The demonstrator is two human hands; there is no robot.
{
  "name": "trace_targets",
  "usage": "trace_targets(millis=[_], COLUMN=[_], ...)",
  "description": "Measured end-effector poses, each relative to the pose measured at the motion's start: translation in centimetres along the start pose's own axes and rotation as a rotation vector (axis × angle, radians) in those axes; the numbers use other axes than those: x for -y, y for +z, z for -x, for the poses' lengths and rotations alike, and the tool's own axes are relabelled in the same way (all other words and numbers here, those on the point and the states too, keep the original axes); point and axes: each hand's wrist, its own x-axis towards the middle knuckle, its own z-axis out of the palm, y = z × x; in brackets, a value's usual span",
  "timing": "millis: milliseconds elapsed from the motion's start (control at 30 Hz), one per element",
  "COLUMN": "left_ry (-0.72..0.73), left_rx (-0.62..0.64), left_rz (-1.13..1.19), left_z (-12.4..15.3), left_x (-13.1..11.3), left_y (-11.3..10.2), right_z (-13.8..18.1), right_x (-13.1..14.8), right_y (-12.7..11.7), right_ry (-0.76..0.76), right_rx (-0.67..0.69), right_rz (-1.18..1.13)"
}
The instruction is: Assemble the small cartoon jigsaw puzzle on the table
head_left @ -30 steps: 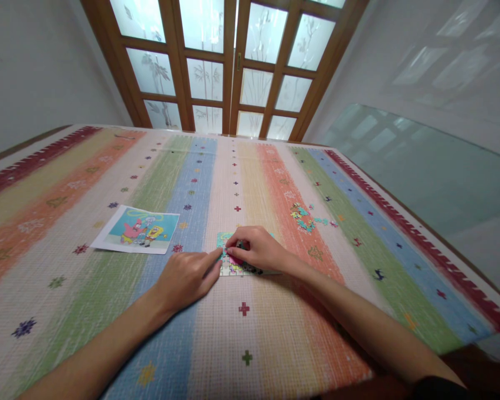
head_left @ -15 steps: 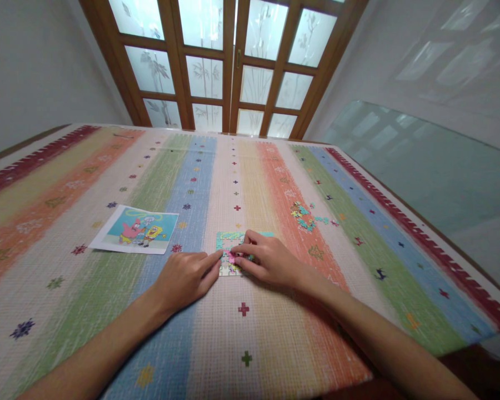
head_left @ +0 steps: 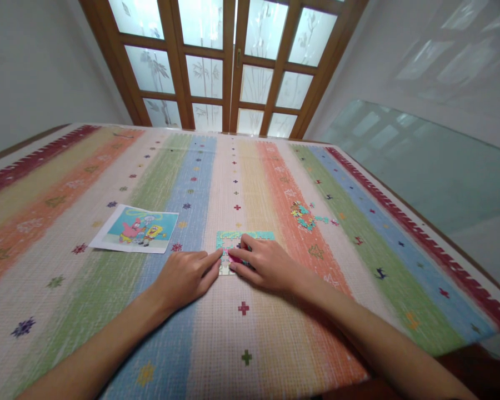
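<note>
A small, partly assembled jigsaw puzzle (head_left: 233,240) lies near the middle of the striped tablecloth (head_left: 250,333). My left hand (head_left: 187,279) rests flat on the cloth, its fingers stretched out and the fingertips touching the puzzle's left edge. My right hand (head_left: 263,263) lies over the puzzle's lower right part, fingers extended and pressing down on the pieces. What is under those fingers is hidden. A heap of loose puzzle pieces (head_left: 305,216) sits to the right of the puzzle.
A printed cartoon reference picture (head_left: 135,228) lies to the left on the cloth. The table's right edge (head_left: 441,244) runs close to a glass-topped surface (head_left: 420,166). Wooden doors with frosted glass (head_left: 220,61) stand behind the table.
My right hand has slid down from the puzzle's upper part and flattened over its lower right area. My left hand has stayed in place.
</note>
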Motion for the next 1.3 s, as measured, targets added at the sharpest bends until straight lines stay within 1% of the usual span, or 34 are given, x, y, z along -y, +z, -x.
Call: trace_targets(millis=[133, 233, 367, 533, 600, 800, 1033, 1167, 1300], left_ry=[0.004, 0.01, 0.029, 0.004, -0.008, -0.006, 0.021, 0.022, 0.008], left_rx=[0.008, -0.025, -0.029, 0.006, 0.026, 0.028, 0.018, 0.016, 0.004], left_rz=[0.006, 0.008, 0.01, 0.005, 0.015, 0.025, 0.023, 0.036, 0.056], left_z=[0.0, 0.0, 0.0, -0.1, -0.1, 0.1, 0.1, 0.1, 0.1], left_x=[0.0, 0.0, -0.1, -0.1, 0.0, 0.2, 0.2, 0.2, 0.2], left_y=[0.1, 0.1, -0.1, -0.4, -0.4, -0.1, -0.1, -0.1, -0.1], right_z=[0.0, 0.0, 0.2, 1.0, 1.4, 2.6, 3.2, 3.2, 3.1], right_x=[0.1, 0.3, 0.1, -1.7, -2.6, -4.3, -4.9, -5.0, -5.0], right_y=[0.2, 0.4, -0.1, -2.1, -2.8, -3.8, -4.1, -3.9, -3.8], right_ry=[0.001, 0.012, 0.018, 0.094, 0.122, 0.155, 0.152, 0.164, 0.157], right_rx=[0.006, 0.015, 0.036, 0.042, 0.067, 0.137, 0.151, 0.177, 0.161], right_rz=[0.036, 0.043, 0.009, -0.05, -0.064, -0.123, -0.208, -0.209, -0.208])
